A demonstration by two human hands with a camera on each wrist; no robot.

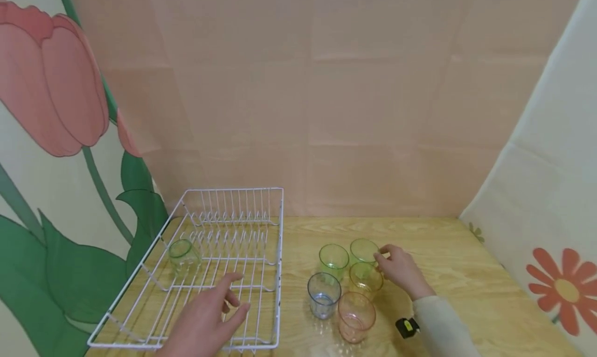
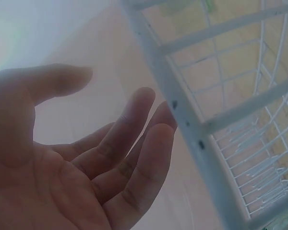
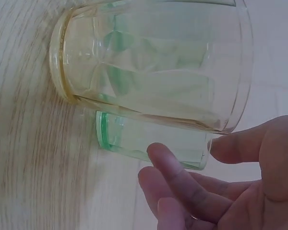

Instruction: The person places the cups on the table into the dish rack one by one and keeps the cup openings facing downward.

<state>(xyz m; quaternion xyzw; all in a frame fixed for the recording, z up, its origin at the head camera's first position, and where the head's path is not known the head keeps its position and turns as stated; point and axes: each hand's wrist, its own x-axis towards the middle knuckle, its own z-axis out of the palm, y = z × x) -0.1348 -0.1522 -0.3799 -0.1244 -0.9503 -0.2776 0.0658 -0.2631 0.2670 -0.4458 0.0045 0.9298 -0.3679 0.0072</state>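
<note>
My right hand (image 1: 400, 269) is at the rim of the rear green glass (image 1: 364, 250). In the right wrist view its thumb (image 3: 237, 145) meets that glass's rim, with loosely bent fingers beside the wall; a firm pinch does not show. The glass stands upright, partly behind a yellow glass (image 3: 153, 67). Close by stand another green glass (image 1: 333, 258), a blue glass (image 1: 323, 297) and an orange-pink glass (image 1: 356, 315). My left hand (image 1: 205, 315), fingers relaxed and holding nothing, hovers over the front of a white wire dish rack (image 1: 279, 274).
A green glass (image 1: 184, 258) sits upside down at the rack's left side. A small black object with a yellow label (image 1: 407, 327) appears by the right sleeve. Behind the wooden table (image 1: 434, 238) hangs a pinkish cloth (image 1: 308, 98), with flowered cloths on both sides.
</note>
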